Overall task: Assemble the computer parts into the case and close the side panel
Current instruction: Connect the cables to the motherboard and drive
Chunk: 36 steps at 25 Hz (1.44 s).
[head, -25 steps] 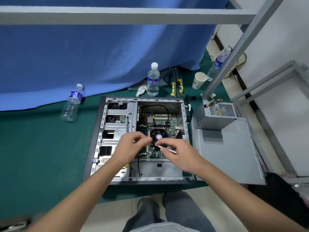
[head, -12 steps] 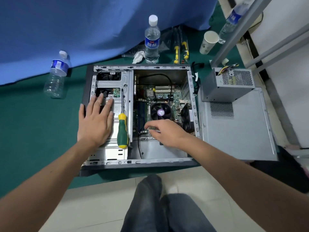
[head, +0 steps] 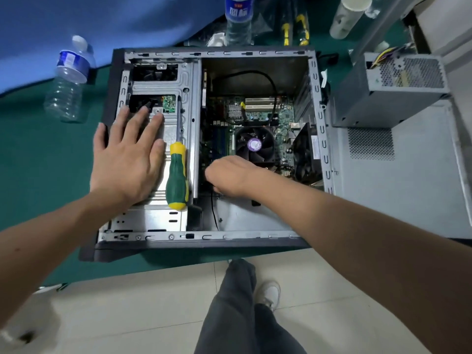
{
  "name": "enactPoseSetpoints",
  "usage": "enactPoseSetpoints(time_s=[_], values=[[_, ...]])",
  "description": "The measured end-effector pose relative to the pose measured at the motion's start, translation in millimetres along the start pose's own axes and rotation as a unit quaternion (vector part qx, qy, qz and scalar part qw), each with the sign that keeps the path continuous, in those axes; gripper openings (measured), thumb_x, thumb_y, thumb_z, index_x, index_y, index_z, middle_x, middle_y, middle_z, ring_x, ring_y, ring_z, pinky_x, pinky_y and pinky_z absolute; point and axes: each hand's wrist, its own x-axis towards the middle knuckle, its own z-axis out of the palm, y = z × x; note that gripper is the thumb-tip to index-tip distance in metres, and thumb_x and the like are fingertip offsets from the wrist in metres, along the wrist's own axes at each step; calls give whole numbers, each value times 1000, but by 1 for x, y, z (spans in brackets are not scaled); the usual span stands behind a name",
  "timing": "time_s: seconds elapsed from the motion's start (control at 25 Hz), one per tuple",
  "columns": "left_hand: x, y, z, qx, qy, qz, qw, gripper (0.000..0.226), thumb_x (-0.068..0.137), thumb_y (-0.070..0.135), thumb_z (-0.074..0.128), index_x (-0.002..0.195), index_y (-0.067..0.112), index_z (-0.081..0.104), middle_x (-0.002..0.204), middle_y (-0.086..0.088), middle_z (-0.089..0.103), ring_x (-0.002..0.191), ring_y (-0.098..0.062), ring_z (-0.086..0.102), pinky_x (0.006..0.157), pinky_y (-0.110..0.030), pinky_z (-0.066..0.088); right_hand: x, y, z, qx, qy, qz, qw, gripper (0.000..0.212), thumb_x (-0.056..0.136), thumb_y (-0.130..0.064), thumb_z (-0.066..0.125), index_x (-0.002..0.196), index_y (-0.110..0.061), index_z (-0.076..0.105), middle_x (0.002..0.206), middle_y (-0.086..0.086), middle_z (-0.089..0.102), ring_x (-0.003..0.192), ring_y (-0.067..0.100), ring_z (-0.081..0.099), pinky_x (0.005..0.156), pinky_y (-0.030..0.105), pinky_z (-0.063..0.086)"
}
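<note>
The open computer case [head: 204, 236] lies on its side on green cloth. My left hand [head: 127, 159] rests flat, fingers spread, on the metal drive cage [head: 163, 80]. A green and yellow screwdriver [head: 176, 180] lies on the cage just right of that hand. My right hand [head: 235, 175] reaches into the case at the lower left of the motherboard [head: 258, 113], in front of the CPU fan [head: 255, 144]. Its fingers curl downward and hide whatever they pinch. The grey power supply [head: 398, 90] stands outside the case on the loose side panel [head: 408, 195].
A water bottle [head: 67, 83] lies left of the case; another [head: 238, 19] stands behind it beside yellow-handled tools [head: 301, 29] and a paper cup [head: 347, 16]. Blue cloth hangs at the back. My legs and a tiled floor are below the case.
A second ago both hands pinched a thin silver part above the fan. The left hand then went flat onto the drive cage, the right hand dropped to the board, and the camera came closer.
</note>
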Motion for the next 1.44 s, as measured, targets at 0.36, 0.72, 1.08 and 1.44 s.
enactPoseSetpoints(time_s=[0.36, 0.72, 1.08, 1.44], values=[[10, 15, -26, -164, 24, -21, 986, 51, 101, 39, 28, 145, 21, 45, 151, -7, 42, 147, -25, 23, 120, -52, 9, -16, 18, -7, -41, 58, -39, 997, 19, 93, -2, 49, 106, -10, 60, 96, 7, 63, 92, 30, 60, 75, 41, 52], [44, 58, -12, -239, -46, -57, 968, 46, 103, 32, 42, 148, 39, 38, 163, 3, 15, 149, -14, 10, 118, -36, -4, 22, 17, 4, -87, 53, -93, 990, 18, 95, -17, 56, 106, -5, 63, 100, 16, 65, 99, 35, 59, 71, 33, 36], [45, 60, -11, -234, -40, -69, 969, 44, 101, 44, 45, 145, 44, 39, 163, 6, 14, 148, -18, 9, 118, -37, -5, 34, 12, 16, -57, 14, -95, 994, 25, 94, -11, 49, 117, -8, 59, 117, 15, 63, 96, 31, 60, 72, 30, 43], [46, 57, -7, -230, -25, -60, 971, 43, 100, 45, 45, 143, 46, 41, 162, 7, 16, 147, -13, 13, 118, -36, -3, 41, -1, 6, -116, -12, -106, 987, 27, 96, -2, 47, 119, -3, 60, 122, 12, 63, 105, 29, 63, 80, 30, 50]])
